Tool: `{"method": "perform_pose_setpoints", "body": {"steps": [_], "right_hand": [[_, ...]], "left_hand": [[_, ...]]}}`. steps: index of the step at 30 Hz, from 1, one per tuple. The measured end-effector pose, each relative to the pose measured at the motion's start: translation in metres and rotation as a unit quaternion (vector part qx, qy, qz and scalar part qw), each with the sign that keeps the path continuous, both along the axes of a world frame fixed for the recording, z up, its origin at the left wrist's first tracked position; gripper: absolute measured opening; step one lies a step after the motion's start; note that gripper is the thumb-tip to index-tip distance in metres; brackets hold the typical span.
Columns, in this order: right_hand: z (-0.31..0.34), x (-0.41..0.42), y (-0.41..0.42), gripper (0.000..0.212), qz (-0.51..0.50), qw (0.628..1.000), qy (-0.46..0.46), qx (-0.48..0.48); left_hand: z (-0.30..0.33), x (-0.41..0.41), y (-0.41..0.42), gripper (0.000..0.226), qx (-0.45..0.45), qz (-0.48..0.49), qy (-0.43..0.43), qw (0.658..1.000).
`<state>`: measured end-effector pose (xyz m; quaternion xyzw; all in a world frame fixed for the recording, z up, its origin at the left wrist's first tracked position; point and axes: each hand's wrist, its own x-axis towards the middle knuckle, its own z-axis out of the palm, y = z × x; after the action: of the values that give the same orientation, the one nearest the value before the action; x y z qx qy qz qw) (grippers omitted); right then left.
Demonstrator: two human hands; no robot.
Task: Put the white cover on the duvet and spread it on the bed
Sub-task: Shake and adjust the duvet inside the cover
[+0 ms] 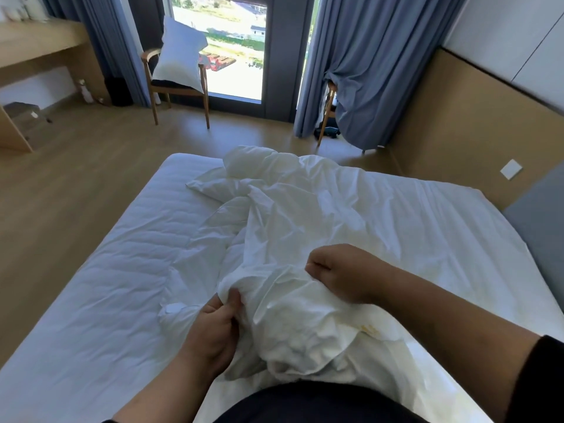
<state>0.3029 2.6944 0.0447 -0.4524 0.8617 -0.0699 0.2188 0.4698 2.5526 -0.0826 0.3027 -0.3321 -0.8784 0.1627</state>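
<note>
Two hands: both are working at the near edge of the bed (91, 300).
Left hand (213, 328): it is pinching a fold of the white cover (305, 233).
Right hand (345, 273): it is gripping the cover with curled fingers.
Cover: it is lying crumpled over the duvet (210, 184) in the middle of the bed.

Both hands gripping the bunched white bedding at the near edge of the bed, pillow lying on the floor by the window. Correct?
Not quite. The pillow isn't on the floor; it stands propped on the wooden chair by the window, as the head view shows. The rest holds: left hand and right hand both grip the bunched white bedding at the near edge of the bed.
</note>
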Motion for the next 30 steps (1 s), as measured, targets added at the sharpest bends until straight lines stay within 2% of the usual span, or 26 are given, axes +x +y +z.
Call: {"method": "perform_pose_setpoints", "body": {"steps": [3,5,7,8,9,11,12,13,15,16,17,19,20,21,23,25,26,28,29,30], "right_hand": [[-0.017,0.003,0.012,0.032,-0.012,0.997,0.048,-0.053],[-0.017,0.003,0.022,0.028,-0.025,0.996,0.041,-0.080],[-0.012,0.003,0.026,0.027,-0.022,0.994,0.049,-0.099],[-0.008,0.004,0.027,0.027,-0.011,0.995,0.048,-0.086],[-0.004,0.006,0.026,0.026,0.000,0.998,0.034,-0.059],[0.003,0.007,0.022,0.025,0.023,1.000,0.009,0.016],[0.005,0.005,0.019,0.024,0.031,0.999,0.016,0.038],[0.005,-0.002,0.016,0.023,0.026,0.998,0.037,0.040],[0.002,-0.021,0.012,0.023,-0.016,0.993,0.116,-0.006],[-0.002,-0.031,0.011,0.025,-0.046,0.986,0.155,-0.042],[-0.008,-0.040,0.011,0.026,-0.077,0.978,0.177,-0.076],[-0.021,-0.052,0.011,0.026,-0.113,0.972,0.182,-0.098],[-0.028,-0.054,0.010,0.026,-0.123,0.974,0.168,-0.091],[-0.033,-0.053,0.009,0.025,-0.132,0.978,0.137,-0.087],[-0.041,-0.047,0.008,0.023,-0.141,0.984,0.050,-0.100],[-0.046,-0.038,0.009,0.014,-0.129,0.983,-0.017,-0.128],[-0.050,-0.034,0.011,0.010,-0.127,0.981,-0.039,-0.141],[-0.060,-0.025,0.024,0.007,-0.152,0.966,-0.089,-0.192],[-0.068,-0.019,0.036,0.007,-0.185,0.946,-0.122,-0.238],[-0.078,-0.013,0.051,0.013,-0.226,0.920,-0.140,-0.287]], "left_hand": [[0.003,-0.009,-0.015,0.026,-0.090,0.047,-0.054,0.993],[0.009,-0.016,-0.030,0.023,-0.151,0.066,-0.084,0.983],[0.017,-0.024,-0.050,0.023,-0.214,0.032,-0.121,0.969],[0.020,-0.027,-0.062,0.027,-0.243,-0.036,-0.151,0.958],[0.024,-0.030,-0.074,0.035,-0.270,-0.156,-0.194,0.930],[0.036,-0.034,-0.089,0.072,-0.292,-0.420,-0.274,0.814],[0.037,-0.038,-0.094,0.091,-0.297,-0.485,-0.278,0.774],[0.032,-0.044,-0.098,0.098,-0.297,-0.510,-0.252,0.767],[0.023,-0.053,-0.091,0.081,-0.323,-0.471,-0.185,0.800],[0.016,-0.056,-0.083,0.070,-0.366,-0.426,-0.176,0.809],[0.006,-0.057,-0.075,0.066,-0.447,-0.373,-0.203,0.788],[-0.011,-0.050,-0.053,0.076,-0.607,-0.240,-0.289,0.700],[-0.013,-0.044,-0.041,0.084,-0.647,-0.196,-0.293,0.676],[-0.012,-0.039,-0.031,0.093,-0.665,-0.183,-0.263,0.675],[0.002,-0.040,-0.016,0.106,-0.683,-0.250,-0.149,0.670],[0.020,-0.051,-0.005,0.113,-0.675,-0.362,-0.075,0.639],[0.026,-0.058,-0.001,0.106,-0.656,-0.409,-0.067,0.630],[0.022,-0.069,0.002,0.062,-0.643,-0.443,-0.085,0.619],[0.019,-0.071,0.002,0.042,-0.658,-0.419,-0.103,0.617],[0.014,-0.070,-0.001,0.031,-0.667,-0.380,-0.118,0.630]]}}
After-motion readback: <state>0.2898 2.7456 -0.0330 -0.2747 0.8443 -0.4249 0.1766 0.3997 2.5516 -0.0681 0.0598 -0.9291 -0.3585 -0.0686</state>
